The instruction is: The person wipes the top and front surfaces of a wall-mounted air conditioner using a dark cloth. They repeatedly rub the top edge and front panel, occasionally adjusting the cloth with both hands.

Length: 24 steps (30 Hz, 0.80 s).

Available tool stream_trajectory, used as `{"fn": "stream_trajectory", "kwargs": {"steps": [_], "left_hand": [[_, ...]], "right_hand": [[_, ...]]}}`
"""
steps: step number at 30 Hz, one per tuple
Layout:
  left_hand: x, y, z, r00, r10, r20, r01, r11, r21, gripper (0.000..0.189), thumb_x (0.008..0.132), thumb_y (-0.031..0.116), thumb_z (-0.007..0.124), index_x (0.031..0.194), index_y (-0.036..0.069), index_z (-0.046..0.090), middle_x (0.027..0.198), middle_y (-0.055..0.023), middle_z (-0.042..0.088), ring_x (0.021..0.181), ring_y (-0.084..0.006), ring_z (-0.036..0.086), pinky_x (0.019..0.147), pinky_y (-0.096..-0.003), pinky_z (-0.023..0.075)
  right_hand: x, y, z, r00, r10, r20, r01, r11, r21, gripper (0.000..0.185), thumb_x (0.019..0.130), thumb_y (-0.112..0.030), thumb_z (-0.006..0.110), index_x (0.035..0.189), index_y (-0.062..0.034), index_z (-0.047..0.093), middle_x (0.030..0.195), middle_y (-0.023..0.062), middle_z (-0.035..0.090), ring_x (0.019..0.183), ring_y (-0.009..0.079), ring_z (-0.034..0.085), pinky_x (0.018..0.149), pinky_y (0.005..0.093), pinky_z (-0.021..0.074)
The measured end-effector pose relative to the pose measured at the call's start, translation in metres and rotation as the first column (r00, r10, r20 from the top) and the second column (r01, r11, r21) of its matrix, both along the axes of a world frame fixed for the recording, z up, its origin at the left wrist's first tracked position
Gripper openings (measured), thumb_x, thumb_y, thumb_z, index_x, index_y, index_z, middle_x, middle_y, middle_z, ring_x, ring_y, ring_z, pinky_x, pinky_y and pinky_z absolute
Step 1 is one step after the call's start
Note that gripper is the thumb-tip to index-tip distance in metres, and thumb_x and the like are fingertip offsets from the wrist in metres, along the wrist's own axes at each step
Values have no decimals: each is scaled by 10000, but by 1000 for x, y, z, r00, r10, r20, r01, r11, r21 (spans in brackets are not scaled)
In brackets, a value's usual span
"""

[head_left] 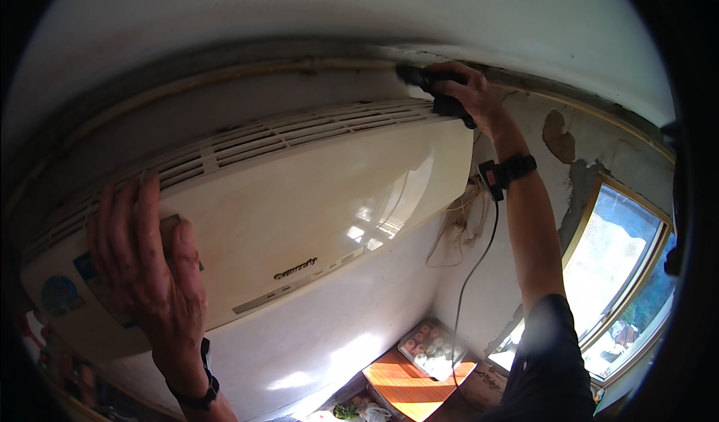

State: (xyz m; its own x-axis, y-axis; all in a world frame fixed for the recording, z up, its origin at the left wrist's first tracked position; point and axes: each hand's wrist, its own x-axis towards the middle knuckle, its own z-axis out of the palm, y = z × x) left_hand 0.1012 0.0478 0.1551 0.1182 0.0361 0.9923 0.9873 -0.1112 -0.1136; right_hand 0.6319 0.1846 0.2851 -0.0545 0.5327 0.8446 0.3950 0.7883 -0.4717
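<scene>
A wall-mounted air conditioner indoor unit (314,208), cream-white and glossy, spans the view with a slatted top grille (264,141). My left hand (151,265) lies against its front panel near the left end, fingertips up at the grille's front edge, partly covering a sticker (180,222). It holds nothing. At the far right end of the grille, my right hand (469,93) grips a black, cloth-like thing (446,99); its exact kind is unclear. One part hangs over the unit's top edge, and another reaches left beside a pipe, blurred.
A yellowish pipe (236,72) runs along the wall just under the ceiling (337,6). From the device (492,180) on my right wrist hangs a black cable (469,270). Below stands a wooden table (399,377) bearing an egg tray (432,346). At right is a window (609,253).
</scene>
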Motion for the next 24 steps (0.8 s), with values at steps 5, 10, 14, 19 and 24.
{"fn": "stream_trajectory", "kwargs": {"steps": [5,10,14,19,24], "left_hand": [[2,-1,2,1000,13,-5,-13,1000,11,495,1083,279,627,1555,132,655,1537,-121,631,1517,-366,533,1315,-616,356],[4,-9,2,999,49,-21,-49,998,-39,466,1084,233,629,1524,85,667,1533,-130,642,1517,-379,520,1288,-567,386],[4,-7,4,1000,-1,-6,1,1000,-25,488,1064,244,672,1540,137,667,1547,-119,619,1525,-367,510,1315,-586,351],[-2,-5,-1,999,-52,-15,52,999,-12,542,1063,243,674,1592,133,635,1534,-137,641,1550,-388,498,1336,-605,325],[-7,-16,1,955,-296,-6,295,952,-89,646,1118,442,646,1685,151,540,1744,-145,509,1655,-424,386,1358,-636,268]], "right_hand": [[-22,-27,-21,949,-217,-228,252,958,135,329,982,-170,763,1267,-11,810,1072,84,806,900,121,755,785,269,616],[-25,-61,-73,821,84,-565,8,987,158,336,1027,-185,695,1294,16,720,964,84,761,733,144,708,668,288,596],[-50,-89,-138,739,230,-633,-194,973,127,353,1058,-276,643,1291,-17,699,943,69,735,717,133,695,629,302,587],[-113,-128,-187,604,213,-768,-413,908,-72,286,1091,-340,604,1138,-64,663,906,73,715,719,154,698,624,285,583],[-190,-161,-188,638,231,-734,-486,860,-152,505,1064,-323,573,1485,-50,622,1114,87,737,875,139,698,776,303,608]]}}
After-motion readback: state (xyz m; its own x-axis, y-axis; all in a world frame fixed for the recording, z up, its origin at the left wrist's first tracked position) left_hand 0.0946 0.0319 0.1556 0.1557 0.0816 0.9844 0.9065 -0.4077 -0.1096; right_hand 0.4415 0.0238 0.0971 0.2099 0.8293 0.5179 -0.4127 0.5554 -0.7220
